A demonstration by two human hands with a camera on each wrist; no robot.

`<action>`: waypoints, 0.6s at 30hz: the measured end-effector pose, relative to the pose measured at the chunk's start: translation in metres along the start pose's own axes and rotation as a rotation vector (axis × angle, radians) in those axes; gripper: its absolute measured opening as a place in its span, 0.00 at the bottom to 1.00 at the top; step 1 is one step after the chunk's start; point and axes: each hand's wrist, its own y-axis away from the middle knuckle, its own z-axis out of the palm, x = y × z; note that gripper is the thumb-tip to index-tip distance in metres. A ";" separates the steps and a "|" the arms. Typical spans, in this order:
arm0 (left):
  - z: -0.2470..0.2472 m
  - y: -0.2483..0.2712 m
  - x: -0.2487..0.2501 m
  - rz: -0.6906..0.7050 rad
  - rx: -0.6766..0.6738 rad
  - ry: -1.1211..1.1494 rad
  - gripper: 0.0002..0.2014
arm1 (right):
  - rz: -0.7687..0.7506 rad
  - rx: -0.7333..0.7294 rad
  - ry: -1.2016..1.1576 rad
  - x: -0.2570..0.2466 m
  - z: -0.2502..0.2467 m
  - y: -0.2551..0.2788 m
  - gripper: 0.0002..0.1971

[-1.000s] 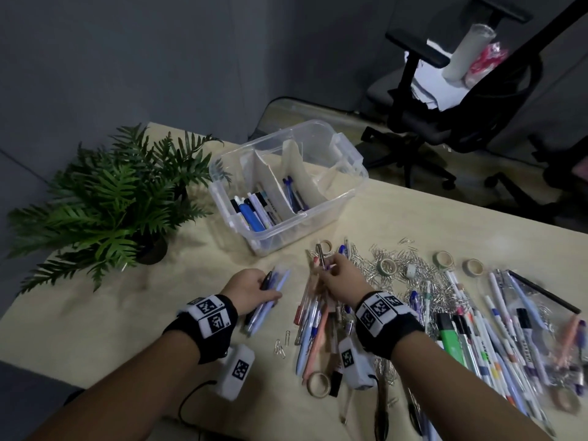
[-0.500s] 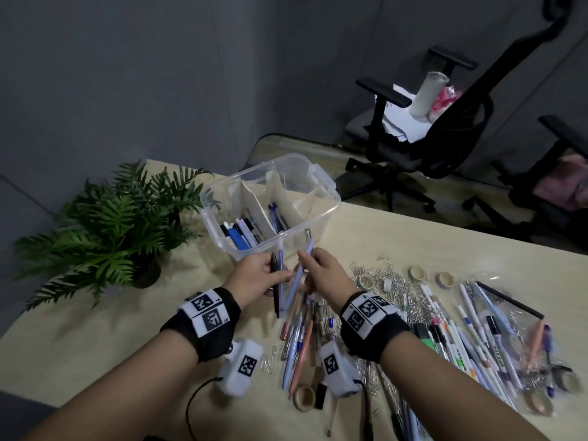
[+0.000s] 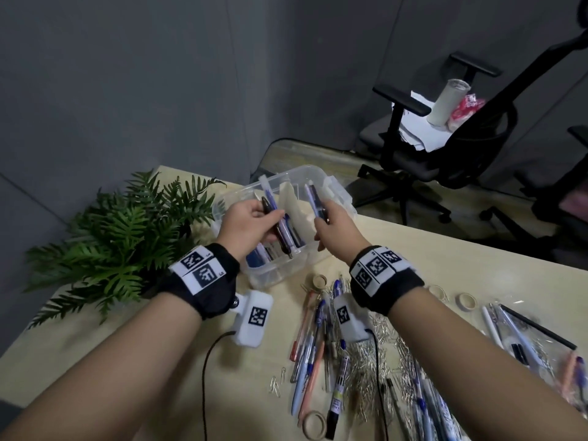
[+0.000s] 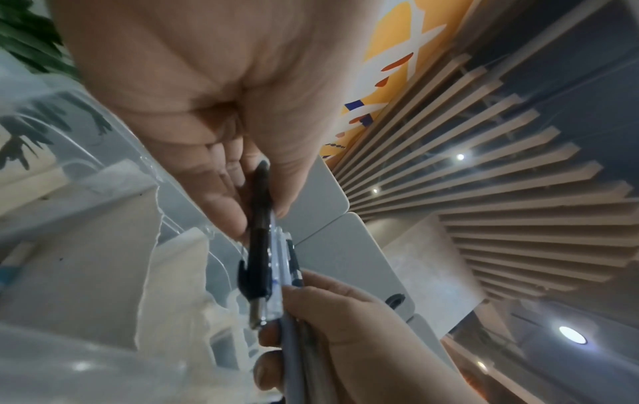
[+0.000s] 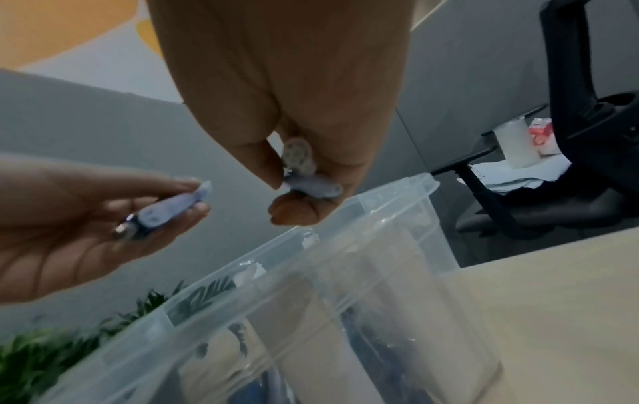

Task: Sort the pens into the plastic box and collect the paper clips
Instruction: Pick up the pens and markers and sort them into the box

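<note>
The clear plastic box (image 3: 338,193) stands at the table's far edge, with card dividers and several pens lying in its left compartments. My left hand (image 3: 270,219) grips a bundle of dark and light blue pens (image 3: 281,227) over the box, tips slanting down into it. Just right of it, my right hand (image 3: 321,218) pinches two or three pens (image 3: 313,198) above the box's middle. In the right wrist view those pen ends (image 5: 306,177) show between thumb and fingers. Loose pens (image 3: 310,342) and a heap of paper clips (image 3: 366,364) lie on the table near me.
A potted fern (image 3: 121,243) stands left of the box. Tape rolls (image 3: 319,281) lie among the pens, and a clear pouch (image 3: 534,342) with more pens is at the right. Office chairs (image 3: 445,148) stand beyond the table.
Both hands rose from the pen pile and moved forward over the box, each carrying pens. The left hand's bundle now slants down into the box.
</note>
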 end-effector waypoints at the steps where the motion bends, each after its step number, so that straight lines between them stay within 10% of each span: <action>1: 0.003 -0.009 0.000 -0.015 0.021 -0.007 0.11 | -0.023 0.011 0.037 0.001 0.003 -0.007 0.19; 18: 0.014 -0.065 -0.005 -0.214 0.019 -0.101 0.14 | -0.201 0.229 -0.035 0.024 0.034 -0.035 0.13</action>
